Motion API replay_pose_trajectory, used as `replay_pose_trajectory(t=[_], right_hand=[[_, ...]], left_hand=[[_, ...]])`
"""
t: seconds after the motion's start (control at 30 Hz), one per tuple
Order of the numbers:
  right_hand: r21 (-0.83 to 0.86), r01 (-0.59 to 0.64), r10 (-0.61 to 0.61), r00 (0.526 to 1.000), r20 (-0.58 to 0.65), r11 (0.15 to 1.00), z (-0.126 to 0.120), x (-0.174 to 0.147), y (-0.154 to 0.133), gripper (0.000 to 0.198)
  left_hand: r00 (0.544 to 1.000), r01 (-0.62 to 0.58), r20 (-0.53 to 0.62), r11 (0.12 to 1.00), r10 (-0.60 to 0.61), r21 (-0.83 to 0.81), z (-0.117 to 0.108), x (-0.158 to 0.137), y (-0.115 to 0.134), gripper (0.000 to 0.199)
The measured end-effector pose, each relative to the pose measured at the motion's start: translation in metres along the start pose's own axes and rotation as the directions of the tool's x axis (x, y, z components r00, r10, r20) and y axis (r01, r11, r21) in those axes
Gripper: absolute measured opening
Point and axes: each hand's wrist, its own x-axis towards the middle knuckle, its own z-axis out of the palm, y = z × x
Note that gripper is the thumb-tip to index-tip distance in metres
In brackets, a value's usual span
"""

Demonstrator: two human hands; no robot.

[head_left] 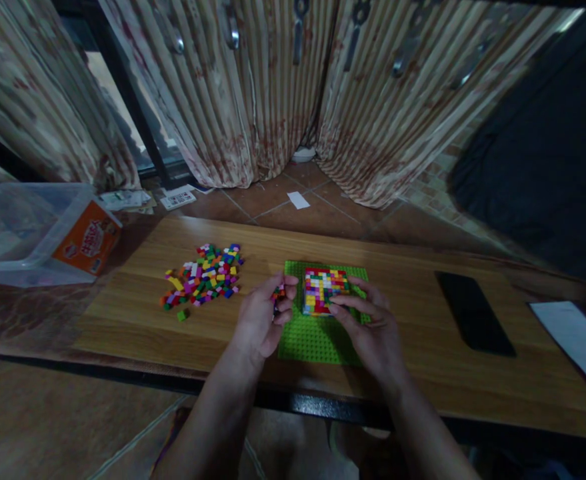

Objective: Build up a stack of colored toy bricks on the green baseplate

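Observation:
A block built of many-coloured toy bricks (pixel 323 283) stands on a green studded baseplate (pixel 305 343). My left hand (pixel 267 310) is curled, palm up, around several small loose bricks (pixel 279 293) just left of the block. Over the block's right side reaches my right hand (pixel 370 320). Its thumb and forefinger come close together at the front right corner of the block, touching or nearly touching the top; whatever lies between these fingertips is too small to make out. The other fingers extend over the block's right edge.
To the left, a heap of loose coloured bricks (pixel 205 277) lies on the wooden table (pixel 407 287), with one green brick (pixel 182 315) apart in front. A clear plastic bin (pixel 33 257) stands at the far left. A black phone-like slab (pixel 473 313) and white paper (pixel 573 333) lie right.

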Motion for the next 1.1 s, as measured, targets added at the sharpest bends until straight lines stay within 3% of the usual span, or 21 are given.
replay_pose_trajectory(t=[0.43,0.9,1.1], right_hand=[[0.237,-0.128,0.133,0.991,-0.009,0.963,0.013,-0.003,0.011,0.014],[0.189,-0.155,0.156,0.988,0.006,0.97,0.013,0.0,0.007,0.022],[0.197,-0.112,0.118,0.993,-0.019,0.974,0.016,-0.002,0.007,0.02]], left_hand=[[1.0,-0.017,0.0,0.999,0.017,-0.042,-0.003,0.0,-0.001,0.017],[1.0,-0.01,0.019,0.999,0.011,-0.045,-0.001,0.0,-0.005,0.017],[1.0,0.008,0.016,0.995,-0.006,-0.102,0.0,-0.001,-0.004,0.017]])
